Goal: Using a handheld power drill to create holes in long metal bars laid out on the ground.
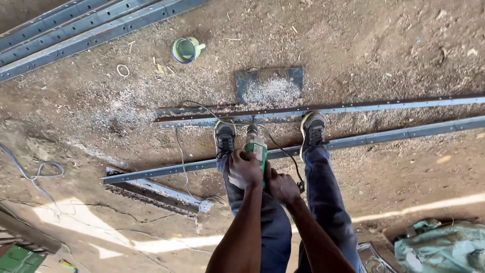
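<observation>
- Dirt floor (384,45), covered w/ metal shavings; pile of steel angle bars (76,28) far left.
- Two long perforated steel bars: far one (384,106), near one (384,136) under both shoes, running left to right.
- Flat steel plate (269,84) w/ shavings, just beyond far bar.
- Green power drill (257,149) upright btwn the shoes, bit down at far bar.
- Left hand (244,168) fingers wrapped tight round drill body; right hand (283,187) clamped on its grip, near side.
- Green mug (186,49) far, well apart.
</observation>
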